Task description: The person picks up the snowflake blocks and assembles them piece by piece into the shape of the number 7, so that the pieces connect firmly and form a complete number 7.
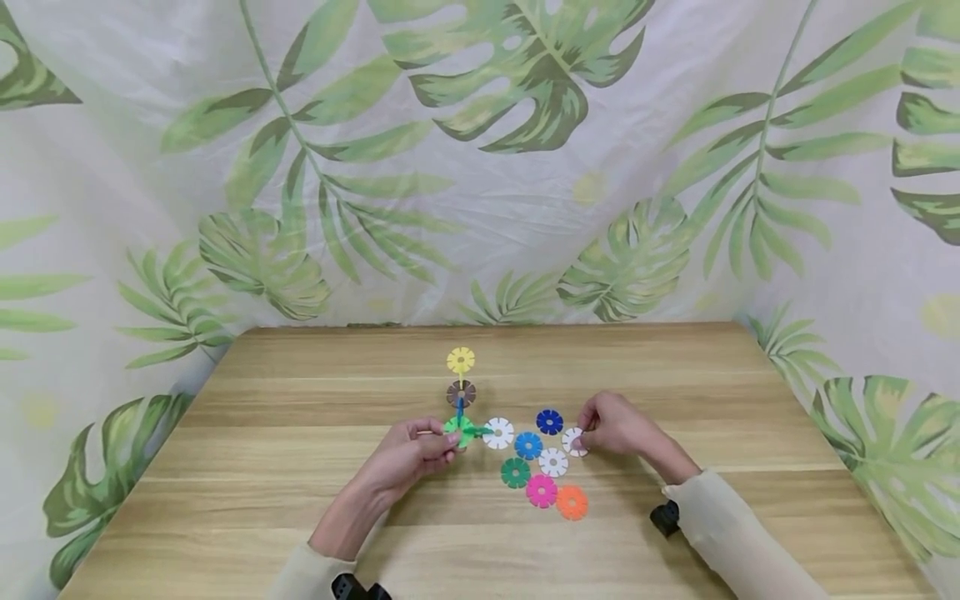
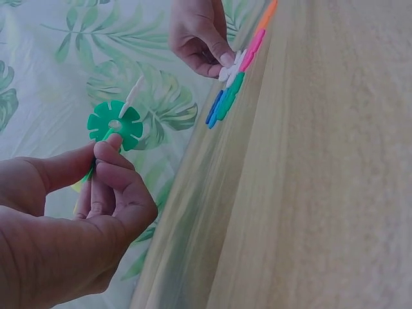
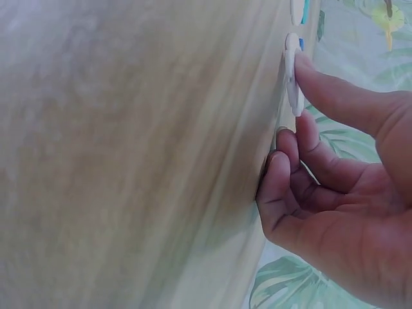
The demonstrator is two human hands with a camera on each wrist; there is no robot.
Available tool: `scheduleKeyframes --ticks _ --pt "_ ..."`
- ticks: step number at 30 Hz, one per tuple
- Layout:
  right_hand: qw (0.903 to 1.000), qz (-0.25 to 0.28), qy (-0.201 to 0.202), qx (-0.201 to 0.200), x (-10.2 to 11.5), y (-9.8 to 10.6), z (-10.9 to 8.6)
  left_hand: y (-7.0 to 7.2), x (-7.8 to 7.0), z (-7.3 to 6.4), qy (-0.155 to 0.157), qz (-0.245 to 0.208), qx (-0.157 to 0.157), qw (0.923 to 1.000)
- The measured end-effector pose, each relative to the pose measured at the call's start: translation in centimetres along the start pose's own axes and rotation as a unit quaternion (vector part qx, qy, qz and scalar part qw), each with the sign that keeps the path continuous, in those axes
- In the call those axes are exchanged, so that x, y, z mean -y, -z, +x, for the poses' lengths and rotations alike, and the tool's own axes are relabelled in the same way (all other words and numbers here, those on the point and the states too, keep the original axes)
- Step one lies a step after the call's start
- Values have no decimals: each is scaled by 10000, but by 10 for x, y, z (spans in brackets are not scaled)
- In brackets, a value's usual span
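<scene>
Here, 2 hands work apart at a wooden tabletop: the left hand pinches a chain of joined plastic discs, yellow end toward the far edge; the right hand, nearer the right edge, pinches a white disc beside 6 loose discs.

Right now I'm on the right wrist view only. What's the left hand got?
Observer: The left hand pinches a light green disc.
Operator: Anything joined to it?
Observer: Yes, a darker green disc links it to a white disc.
Operator: Any orange anywhere?
Observer: One orange disc, loose next to a pink disc.
</scene>
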State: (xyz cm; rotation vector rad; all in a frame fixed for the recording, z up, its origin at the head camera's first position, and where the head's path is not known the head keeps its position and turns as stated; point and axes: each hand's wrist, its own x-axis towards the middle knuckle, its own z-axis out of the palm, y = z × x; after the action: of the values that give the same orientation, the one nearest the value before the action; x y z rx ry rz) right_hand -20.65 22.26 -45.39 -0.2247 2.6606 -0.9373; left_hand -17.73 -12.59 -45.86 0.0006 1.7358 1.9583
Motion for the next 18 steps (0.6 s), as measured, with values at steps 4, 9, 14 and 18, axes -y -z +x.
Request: scheduleKeyframes --ticks 4,9,14,18 --pt "9999 -54 94 -83 2 0 -2 0 -2 -2 -1 -34 -16 10000" --pt "9992 -97 238 -320 5 0 -8 -1 -1 -2 10 -78 -84 9999" --pt "9985 203 363 -344 9 -1 -15 -2 0 -1 50 -64 -119 9999" --pt "9947 626 757 -289 15 -3 -18 -1 -1 -2 30 -56 -143 9999"
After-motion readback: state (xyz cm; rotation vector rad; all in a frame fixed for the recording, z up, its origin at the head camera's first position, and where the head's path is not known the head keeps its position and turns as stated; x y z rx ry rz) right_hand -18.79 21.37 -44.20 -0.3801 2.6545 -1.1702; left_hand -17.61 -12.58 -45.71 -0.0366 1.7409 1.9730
